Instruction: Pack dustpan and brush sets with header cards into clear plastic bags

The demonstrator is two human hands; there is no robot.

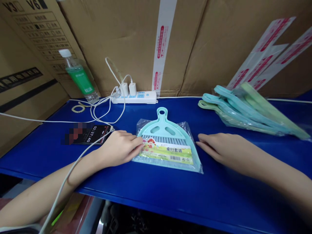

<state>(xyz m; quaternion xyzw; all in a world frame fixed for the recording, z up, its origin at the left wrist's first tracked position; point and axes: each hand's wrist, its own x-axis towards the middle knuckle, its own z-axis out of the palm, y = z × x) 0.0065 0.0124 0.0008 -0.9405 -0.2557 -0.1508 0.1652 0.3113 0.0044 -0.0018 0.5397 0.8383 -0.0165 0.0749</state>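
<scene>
Single head-worn view from above and behind the left grip (120, 148) and right grip (215, 145), facing forward and down, near to both grips, taking in the table (170, 191) beneath them, upright cardboard (126, 32) beyond them

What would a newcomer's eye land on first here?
Probably the wrapped turquoise dustpan set, mid-picture on the blue tabletop, with the left grip at its left edge and the right grip just off its right. Next, the bagged turquoise and green pile at right, then the green-labelled bottle at back left.
</scene>
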